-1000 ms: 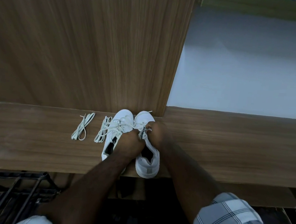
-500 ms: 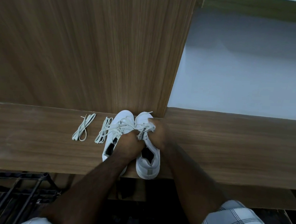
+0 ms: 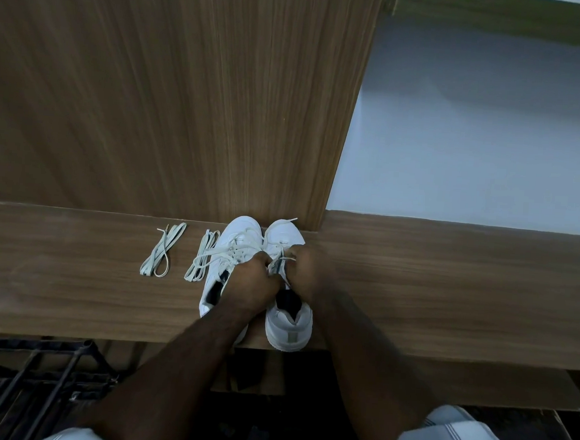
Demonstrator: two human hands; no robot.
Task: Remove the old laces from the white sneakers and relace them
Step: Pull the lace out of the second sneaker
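Right sneaker [image 3: 286, 326] sits at the near edge of the wooden shelf [image 3: 448, 292], toe to the back panel, and both hands are on its lacing. Left hand [image 3: 248, 282] is clenched over the middle eyelets, right hand [image 3: 304, 272] pinching at the lace [image 3: 280, 265] beside it. Exactly which strand each one grips, I cannot tell from here. A lace tip pokes out past the toe, so this shoe looks partly undone at most. Left sneaker [image 3: 235, 240] touches it side by side, laces loose but threaded. Just left of that lies a lace bundle [image 3: 202, 256], and further left a second bundle [image 3: 163, 250]. My read: early days, with both shoes to strip and relace.
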